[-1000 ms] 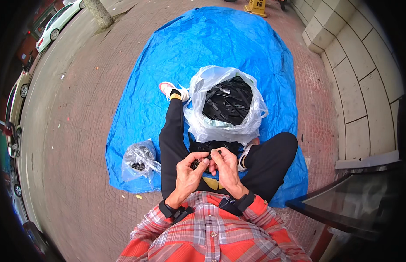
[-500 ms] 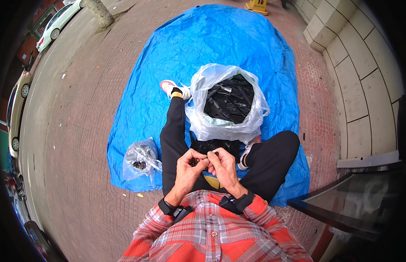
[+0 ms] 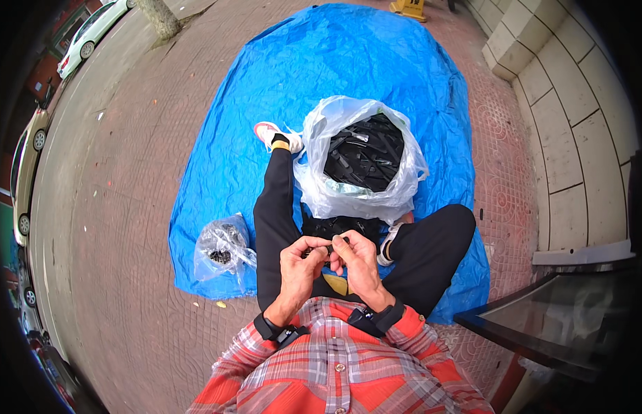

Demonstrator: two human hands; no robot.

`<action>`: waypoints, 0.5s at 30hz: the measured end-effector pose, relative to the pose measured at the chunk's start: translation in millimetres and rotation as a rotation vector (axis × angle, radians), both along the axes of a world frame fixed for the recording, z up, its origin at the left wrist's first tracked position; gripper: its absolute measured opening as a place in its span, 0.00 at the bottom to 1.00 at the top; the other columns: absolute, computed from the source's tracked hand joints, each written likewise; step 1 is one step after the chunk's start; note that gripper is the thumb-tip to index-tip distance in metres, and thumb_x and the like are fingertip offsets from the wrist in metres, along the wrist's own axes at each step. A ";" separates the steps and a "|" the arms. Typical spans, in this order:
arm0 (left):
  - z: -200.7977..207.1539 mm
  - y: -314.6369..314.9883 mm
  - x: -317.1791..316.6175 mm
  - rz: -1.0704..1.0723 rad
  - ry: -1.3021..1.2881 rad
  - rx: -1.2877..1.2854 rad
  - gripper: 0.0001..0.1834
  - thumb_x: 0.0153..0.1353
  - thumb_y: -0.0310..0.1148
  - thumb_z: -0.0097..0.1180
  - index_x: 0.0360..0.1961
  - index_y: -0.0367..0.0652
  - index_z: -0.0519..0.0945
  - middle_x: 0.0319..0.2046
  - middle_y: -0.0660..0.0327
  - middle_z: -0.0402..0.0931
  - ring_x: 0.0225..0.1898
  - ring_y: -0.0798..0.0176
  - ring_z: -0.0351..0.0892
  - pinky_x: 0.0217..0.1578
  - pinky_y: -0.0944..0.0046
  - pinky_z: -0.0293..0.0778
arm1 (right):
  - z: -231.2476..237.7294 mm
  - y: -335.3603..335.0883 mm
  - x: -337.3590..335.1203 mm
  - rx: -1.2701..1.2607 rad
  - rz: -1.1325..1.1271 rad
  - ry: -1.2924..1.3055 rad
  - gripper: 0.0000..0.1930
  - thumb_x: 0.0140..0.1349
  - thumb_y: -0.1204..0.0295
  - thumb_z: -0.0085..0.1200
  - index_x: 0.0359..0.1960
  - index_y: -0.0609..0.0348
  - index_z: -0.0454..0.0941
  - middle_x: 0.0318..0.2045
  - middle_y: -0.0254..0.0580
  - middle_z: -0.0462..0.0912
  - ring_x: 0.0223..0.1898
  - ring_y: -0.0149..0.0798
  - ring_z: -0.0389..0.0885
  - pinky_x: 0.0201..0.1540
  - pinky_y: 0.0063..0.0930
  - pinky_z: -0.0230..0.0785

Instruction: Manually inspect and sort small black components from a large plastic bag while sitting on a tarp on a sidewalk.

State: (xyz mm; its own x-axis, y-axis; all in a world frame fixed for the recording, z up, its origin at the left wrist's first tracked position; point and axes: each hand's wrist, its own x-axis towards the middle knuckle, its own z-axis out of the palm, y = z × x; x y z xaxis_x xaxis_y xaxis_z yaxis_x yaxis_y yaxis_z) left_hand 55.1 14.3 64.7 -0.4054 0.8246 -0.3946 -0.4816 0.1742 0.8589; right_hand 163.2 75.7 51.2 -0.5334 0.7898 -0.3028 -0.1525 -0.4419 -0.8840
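Observation:
My left hand point(image 3: 299, 272) and my right hand point(image 3: 360, 268) meet over my lap, fingertips pinched together. Between them they hold a small black piece point(image 3: 329, 248), mostly covered by the fingers; its exact kind is too small to tell. Just beyond the hands, between my legs, lies a heap of black parts point(image 3: 341, 226). Past that stands a large clear plastic bag point(image 3: 355, 203), its mouth wide and packed with long thin black plastic pieces point(image 3: 366, 153).
To the left, a smaller clear plastic bag point(image 3: 223, 250) holds small dark parts. A blue tarp point(image 3: 293, 69) lies under me on red paving point(image 3: 127, 207). At the right are a tiled wall point(image 3: 583, 138) and a dark-framed glass panel point(image 3: 548, 317). Cars point(image 3: 93, 34) stand far left.
My fingers have shifted slightly around the small black piece, and the right hand's fingers sit a little higher. The bags stay in place.

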 end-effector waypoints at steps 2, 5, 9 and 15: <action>1.8 0.1 0.2 0.005 -0.001 0.008 0.04 0.54 0.22 0.51 0.31 0.35 0.77 0.18 0.65 0.73 0.12 0.80 0.57 0.13 0.78 0.49 | 0.9 -0.5 0.0 -0.036 -0.004 0.035 0.11 0.62 0.66 0.48 0.27 0.61 0.71 0.17 0.32 0.72 0.16 0.23 0.69 0.17 0.15 0.59; 2.2 -0.1 -0.4 0.009 0.003 0.011 0.04 0.53 0.21 0.51 0.30 0.35 0.77 0.20 0.62 0.75 0.12 0.80 0.57 0.13 0.78 0.49 | 3.7 0.0 0.1 -0.105 -0.009 0.085 0.10 0.62 0.67 0.48 0.27 0.60 0.71 0.17 0.33 0.72 0.16 0.23 0.69 0.17 0.15 0.59; 3.6 0.0 -1.6 -0.002 -0.001 0.003 0.03 0.52 0.21 0.53 0.29 0.36 0.78 0.18 0.64 0.74 0.13 0.81 0.59 0.13 0.79 0.52 | 4.1 -0.3 1.0 -0.165 -0.017 0.127 0.10 0.62 0.67 0.49 0.28 0.60 0.71 0.17 0.33 0.73 0.16 0.24 0.70 0.17 0.15 0.58; -1.1 -2.0 -6.1 -0.023 -0.066 0.029 0.04 0.51 0.19 0.54 0.29 0.36 0.78 0.18 0.62 0.75 0.13 0.80 0.60 0.13 0.79 0.51 | 8.0 0.6 3.2 -0.217 0.011 0.133 0.10 0.62 0.67 0.49 0.27 0.59 0.71 0.17 0.34 0.73 0.16 0.25 0.70 0.17 0.16 0.58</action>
State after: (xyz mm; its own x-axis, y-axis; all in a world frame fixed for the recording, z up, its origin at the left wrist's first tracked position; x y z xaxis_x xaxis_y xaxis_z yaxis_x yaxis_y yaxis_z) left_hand 49.0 12.3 63.6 -0.3606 0.8449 -0.3952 -0.5334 0.1608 0.8304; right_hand 166.4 76.4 59.2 -0.5881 0.7078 -0.3914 -0.2555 -0.6217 -0.7404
